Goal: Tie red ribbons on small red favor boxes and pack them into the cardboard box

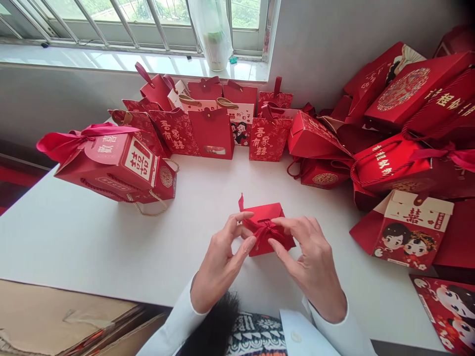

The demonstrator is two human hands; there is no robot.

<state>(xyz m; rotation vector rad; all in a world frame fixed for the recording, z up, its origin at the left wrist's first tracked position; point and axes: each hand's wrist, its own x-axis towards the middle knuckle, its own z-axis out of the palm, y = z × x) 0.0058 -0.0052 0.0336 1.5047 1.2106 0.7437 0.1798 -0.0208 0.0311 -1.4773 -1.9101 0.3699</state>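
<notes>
A small red gift box (264, 217) lies on the white table (111, 237) in front of me. A red ribbon (267, 232) is tied on top of the box. My left hand (218, 264) pinches the ribbon's left end between thumb and forefinger. My right hand (309, 264) pinches the ribbon's right side, with the other fingers spread over the box. A loose ribbon tail (241, 201) sticks up at the box's back left corner.
A large red box with a pink bow (115, 165) lies tipped at the left. A row of red gift bags (211, 131) stands at the back under the window. Heaped red boxes (404, 123) fill the right side. Cardboard (55, 321) lies below the table's near edge.
</notes>
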